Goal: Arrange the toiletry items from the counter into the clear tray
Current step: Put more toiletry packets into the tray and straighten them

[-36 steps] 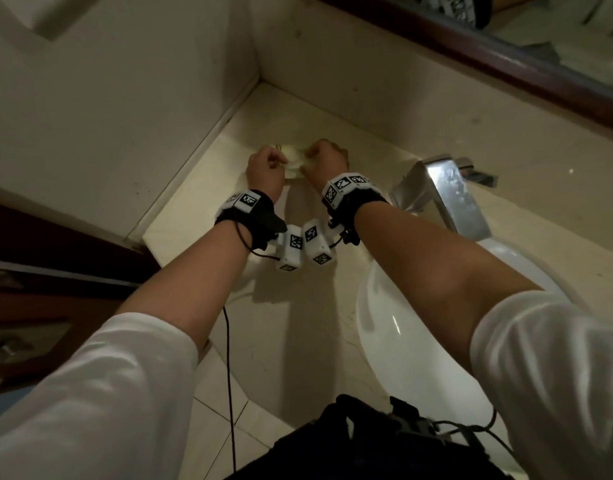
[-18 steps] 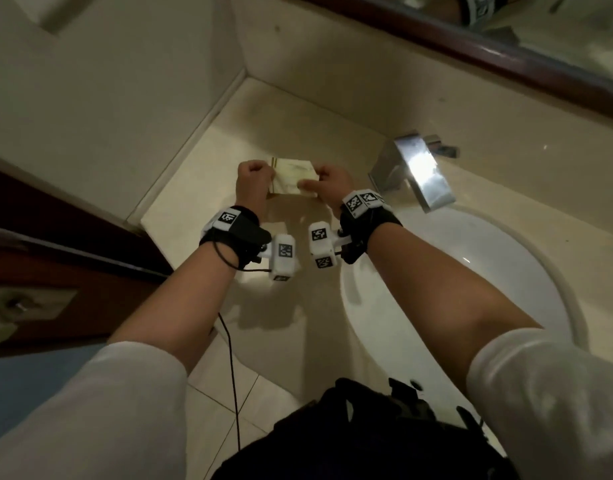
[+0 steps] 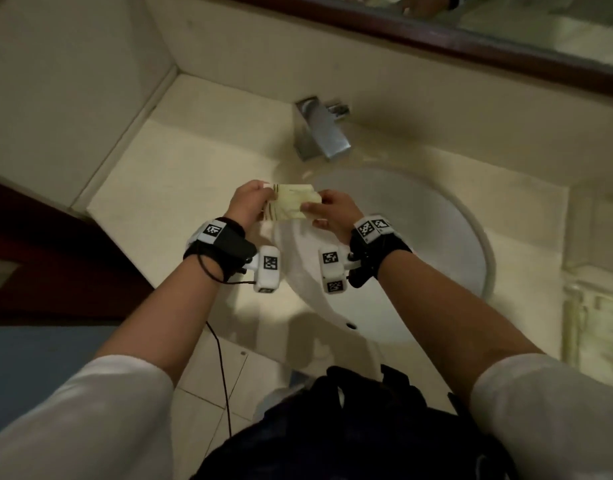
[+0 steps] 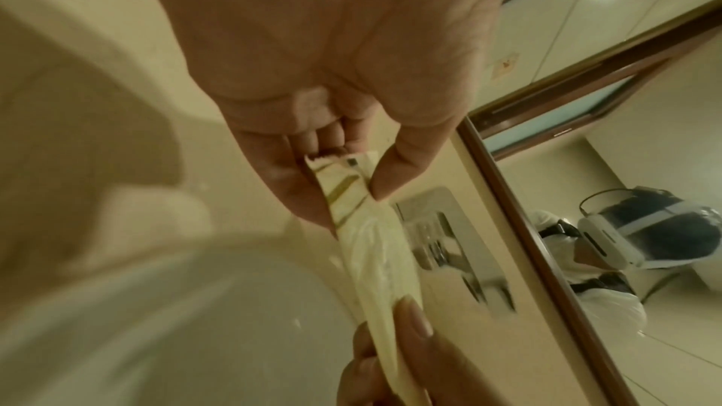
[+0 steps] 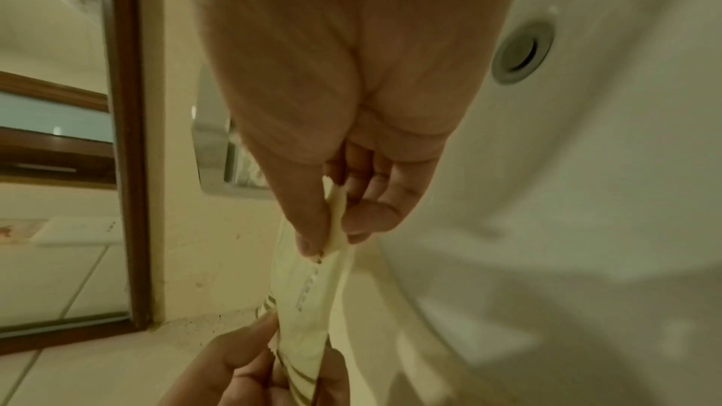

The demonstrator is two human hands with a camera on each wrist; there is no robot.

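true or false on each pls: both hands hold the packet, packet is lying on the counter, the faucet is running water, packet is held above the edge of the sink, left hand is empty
1. Both hands hold the packet: true; the left hand and the right hand each pinch one end.
2. It lies on the counter: false; it is held in the air.
3. The faucet runs water: false; no stream is visible.
4. It is held above the edge of the sink: true.
5. The left hand is empty: false; it pinches the striped end.

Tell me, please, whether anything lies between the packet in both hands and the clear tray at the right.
Nothing visible does. Both the left hand and right hand pinch the packet over the sink's rim; only open basin and counter lie toward the clear tray.
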